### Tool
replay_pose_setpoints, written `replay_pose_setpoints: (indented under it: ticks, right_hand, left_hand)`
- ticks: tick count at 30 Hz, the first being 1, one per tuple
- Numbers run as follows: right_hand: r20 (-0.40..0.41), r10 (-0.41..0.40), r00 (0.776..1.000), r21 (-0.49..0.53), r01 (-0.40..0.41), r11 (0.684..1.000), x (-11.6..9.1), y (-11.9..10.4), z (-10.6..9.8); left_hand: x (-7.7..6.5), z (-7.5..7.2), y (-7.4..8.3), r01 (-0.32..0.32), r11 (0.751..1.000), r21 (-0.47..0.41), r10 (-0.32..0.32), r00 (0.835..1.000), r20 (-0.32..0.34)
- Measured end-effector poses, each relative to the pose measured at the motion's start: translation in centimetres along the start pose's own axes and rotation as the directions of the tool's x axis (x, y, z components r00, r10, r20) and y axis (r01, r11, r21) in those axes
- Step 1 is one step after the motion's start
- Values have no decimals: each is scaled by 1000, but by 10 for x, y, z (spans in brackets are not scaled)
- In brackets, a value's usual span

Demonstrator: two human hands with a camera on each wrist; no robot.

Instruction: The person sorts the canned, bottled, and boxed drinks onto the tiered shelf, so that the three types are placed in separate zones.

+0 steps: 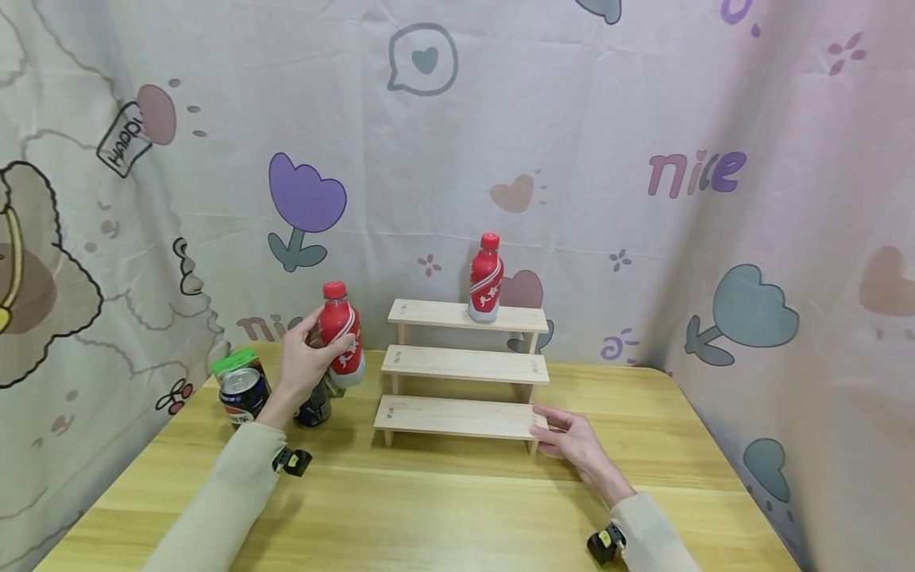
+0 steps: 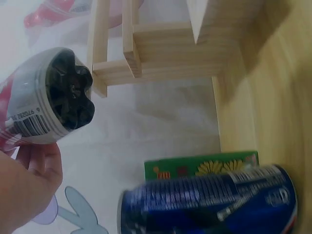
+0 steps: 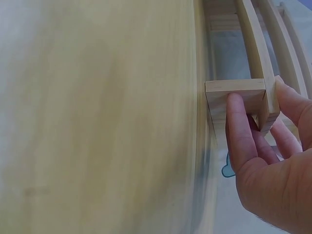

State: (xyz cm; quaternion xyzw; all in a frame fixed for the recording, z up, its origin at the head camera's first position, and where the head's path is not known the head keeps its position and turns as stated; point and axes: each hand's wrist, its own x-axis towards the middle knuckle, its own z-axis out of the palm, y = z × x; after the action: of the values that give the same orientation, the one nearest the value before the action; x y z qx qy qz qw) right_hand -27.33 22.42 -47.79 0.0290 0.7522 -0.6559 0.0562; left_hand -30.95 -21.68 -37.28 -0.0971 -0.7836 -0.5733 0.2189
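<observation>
My left hand point(image 1: 303, 365) grips a red-capped plastic drink bottle point(image 1: 341, 334) by its side, above the table and left of the wooden stand. In the left wrist view the bottle's ribbed dark base point(image 2: 73, 90) faces the camera. A matching red bottle point(image 1: 486, 282) stands upright on the top tier of the three-tier wooden stand point(image 1: 465, 364). My right hand point(image 1: 575, 445) holds the right end of the lowest tier. In the right wrist view its thumb lies over the board point(image 3: 265, 83) and its fingers press the end support from outside and below.
At the table's left are a dark blue can point(image 1: 243, 395), a green-topped item point(image 1: 236, 361) behind it, and another dark can point(image 1: 314, 409) partly hidden by my left arm. A patterned curtain point(image 1: 443, 159) hangs behind the wooden table point(image 1: 457, 508).
</observation>
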Motion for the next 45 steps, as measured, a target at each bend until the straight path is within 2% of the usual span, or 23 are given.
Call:
replay_pose_setpoints:
  ticks: [7, 10, 14, 20, 26, 40, 45]
  right_hand:
    - [-6, 2, 1000, 18, -2, 1000, 0, 1, -1]
    - [3, -2, 1000, 19, 2, 1000, 1, 1, -2]
    - [10, 3, 1000, 15, -3, 1000, 1, 1, -2]
    - [7, 1, 1000, 5, -2, 1000, 1, -1, -1]
    - [5, 4, 1000, 7, -4, 1000, 0, -1, -1]
    - [11, 9, 1000, 4, -10, 1000, 0, 0, 0]
    - [5, 8, 1000, 6, -8, 1000, 0, -1, 0]
  left_hand:
    - [13, 15, 2, -41, 998, -45, 42, 999, 14]
    - [18, 20, 7, -34, 997, -70, 36, 999, 25]
    - [23, 26, 12, -8, 999, -53, 9, 1000, 19]
    - [31, 33, 17, -26, 1000, -14, 26, 1000, 7]
    - [35, 39, 20, -12, 998, -67, 14, 999, 39]
    - [41, 48, 29, -16, 995, -103, 21, 999, 46]
    - [44, 53, 30, -18, 996, -90, 22, 998, 50]
